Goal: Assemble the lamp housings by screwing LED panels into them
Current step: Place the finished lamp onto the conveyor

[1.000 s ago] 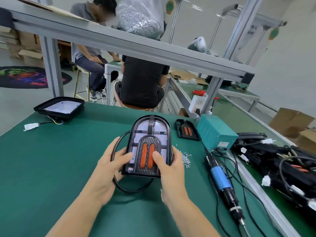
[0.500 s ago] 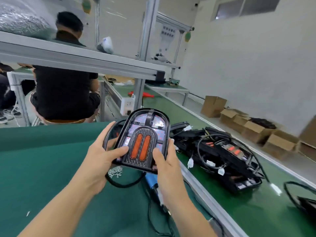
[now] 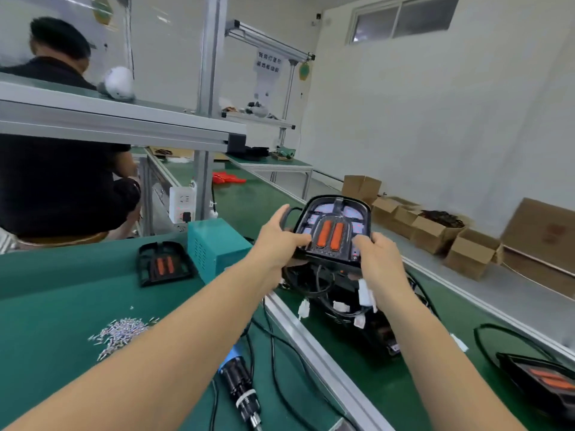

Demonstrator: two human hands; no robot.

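I hold a black arched lamp housing with an LED panel and two orange strips in the air, over the conveyor to the right of my bench. My left hand grips its left edge, thumb on top. My right hand grips its right lower corner. Its black cable loop hangs below. Under it lies a pile of finished black housings with white connectors. Another housing lies on the green bench. A heap of small screws sits at the lower left. The electric screwdriver lies on the bench.
A teal power box stands beside the bench's right edge. An aluminium rail separates bench and conveyor. One more housing lies on the belt at the lower right. Cardboard boxes line the floor by the wall. A person in black sits at the left.
Both hands lifted the housing off the bench and carried it to the right, out over the pile on the conveyor. My view swung right with it.
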